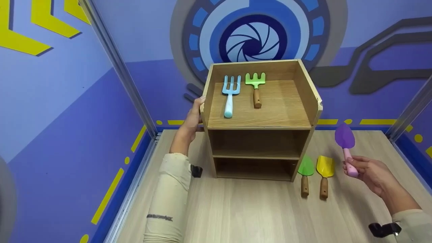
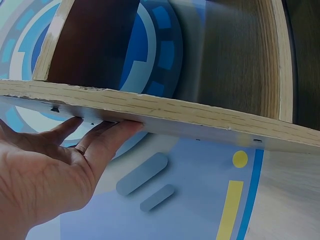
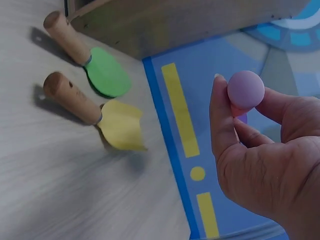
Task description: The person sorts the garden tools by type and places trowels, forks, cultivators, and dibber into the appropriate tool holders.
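Observation:
My right hand (image 1: 373, 172) pinches the pink handle of a purple toy trowel (image 1: 345, 136), blade up, above the table's right side. In the right wrist view the round handle end (image 3: 246, 90) shows between thumb and fingers. My left hand (image 1: 193, 118) rests against the outer left side of a small wooden shelf (image 1: 260, 128); in the left wrist view its straight fingers (image 2: 117, 135) touch the side panel. On the shelf's top lie a blue hand fork (image 1: 230, 94) and a green hand rake (image 1: 256, 87) with a brown handle.
Right of the shelf, a green trowel (image 1: 305, 173) and a yellow shovel (image 1: 325, 175), both brown-handled, lie on the wooden table (image 1: 243, 212). Blue painted walls (image 1: 152, 81) stand behind and at the sides, with a metal corner post (image 1: 118, 60) at left.

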Action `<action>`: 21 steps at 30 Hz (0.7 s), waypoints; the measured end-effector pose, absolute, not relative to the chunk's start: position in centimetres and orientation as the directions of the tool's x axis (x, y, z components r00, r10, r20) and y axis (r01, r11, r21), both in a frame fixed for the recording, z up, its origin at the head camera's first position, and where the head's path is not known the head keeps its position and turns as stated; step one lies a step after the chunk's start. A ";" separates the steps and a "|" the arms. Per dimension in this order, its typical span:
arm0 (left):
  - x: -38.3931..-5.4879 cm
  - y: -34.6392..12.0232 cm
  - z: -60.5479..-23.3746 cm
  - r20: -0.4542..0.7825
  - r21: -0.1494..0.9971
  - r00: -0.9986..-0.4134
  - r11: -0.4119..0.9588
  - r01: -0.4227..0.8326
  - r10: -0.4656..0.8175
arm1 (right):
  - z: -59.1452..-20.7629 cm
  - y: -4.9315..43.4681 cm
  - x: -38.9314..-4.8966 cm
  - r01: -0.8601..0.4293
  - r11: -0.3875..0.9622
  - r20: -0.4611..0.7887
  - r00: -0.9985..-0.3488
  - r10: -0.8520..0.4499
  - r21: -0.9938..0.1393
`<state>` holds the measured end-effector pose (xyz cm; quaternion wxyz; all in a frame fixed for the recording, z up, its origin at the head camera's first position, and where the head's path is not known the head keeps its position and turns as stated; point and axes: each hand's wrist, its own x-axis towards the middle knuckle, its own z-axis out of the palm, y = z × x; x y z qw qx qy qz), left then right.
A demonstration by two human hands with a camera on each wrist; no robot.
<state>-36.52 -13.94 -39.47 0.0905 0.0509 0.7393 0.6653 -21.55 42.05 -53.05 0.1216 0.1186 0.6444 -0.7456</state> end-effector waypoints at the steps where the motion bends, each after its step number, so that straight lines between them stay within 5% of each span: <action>1: -36.5 -13.9 -39.5 -0.065 0.993 -0.978 0.110 -0.044 0.197 | -52.8 41.8 -21.4 0.326 -0.156 -0.325 -0.945 -0.033 -0.933; 21: -36.6 -14.0 -39.5 -0.068 0.993 -0.978 0.104 -0.048 0.198 | -46.1 38.8 -18.9 0.153 -0.262 -0.122 -0.984 -0.131 -0.953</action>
